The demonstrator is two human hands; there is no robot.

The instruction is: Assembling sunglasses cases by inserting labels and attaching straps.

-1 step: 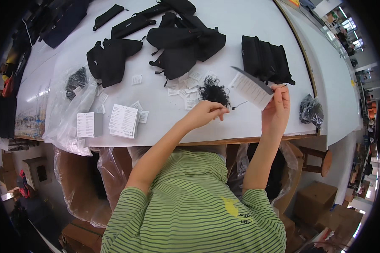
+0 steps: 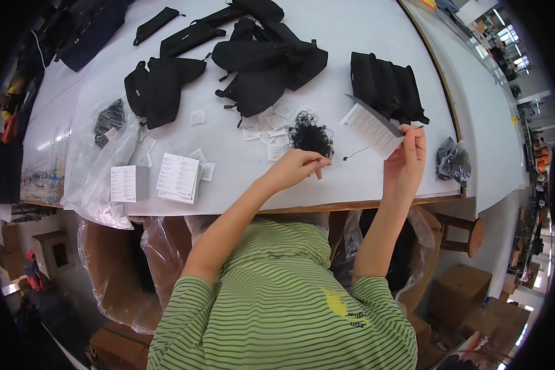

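The right hand [image 2: 406, 161] pinches a stack of white paper tags [image 2: 371, 128] between thumb and fingertips, holding it raised and tilted above the white table [image 2: 351, 37]. The left hand [image 2: 297, 168] has its fingers drawn together in a pinch at the near edge of the tangle of black loop strings [image 2: 309, 134]; whether a single string is caught between them cannot be told.

Judged from this, the step in hand is taking one string to fit to a tag. To do it well, draw only one loop clear of the tangle before lifting, and keep the tag stack gripped near one corner so that the other end remains free. A thin black string [image 2: 355, 153] hangs just below the stack.

The tags are rectangular, white with fine dark print, fanned slightly, with a dark grey backing at the upper edge. Beyond the tangle lie loose small white labels [image 2: 271, 123] and several black pouches [image 2: 265, 61]. To the left of the tangle rest flat stacks of printed cards [image 2: 179, 177] and clear plastic bags [image 2: 98, 166].
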